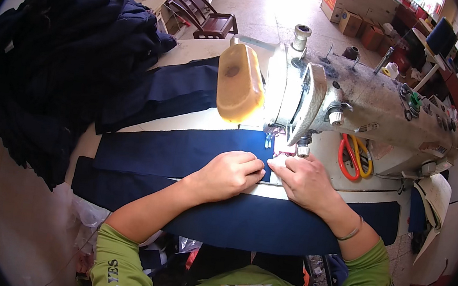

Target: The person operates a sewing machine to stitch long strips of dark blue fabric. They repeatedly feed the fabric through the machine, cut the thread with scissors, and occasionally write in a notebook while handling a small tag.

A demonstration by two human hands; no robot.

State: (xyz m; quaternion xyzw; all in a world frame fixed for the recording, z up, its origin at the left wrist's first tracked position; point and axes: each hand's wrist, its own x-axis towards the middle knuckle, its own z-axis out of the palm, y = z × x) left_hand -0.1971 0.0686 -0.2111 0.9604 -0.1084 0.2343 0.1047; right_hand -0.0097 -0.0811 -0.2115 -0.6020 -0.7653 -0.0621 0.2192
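Observation:
A long navy fabric piece (177,147) lies flat on the sewing machine table, its right end beside the presser foot (269,139). My left hand (228,171) rests on that end with its fingers curled closed on the cloth. Close by on the right, my right hand (307,177) is closed too, thumb and forefinger at the fabric's right edge; its other fingers are partly hidden. The sewing machine (353,92) stands just beyond both hands, its lamp shining on the needle area. A second, curved navy piece (265,223) lies under my forearms along the table's front edge.
A large heap of dark fabric (78,30) fills the left side, with more navy strips (176,89) behind the work. Red- and yellow-handled scissors (356,160) lie under the machine arm. A yellowed plastic block (240,85) sits left of the machine head. A wooden chair (201,13) stands beyond.

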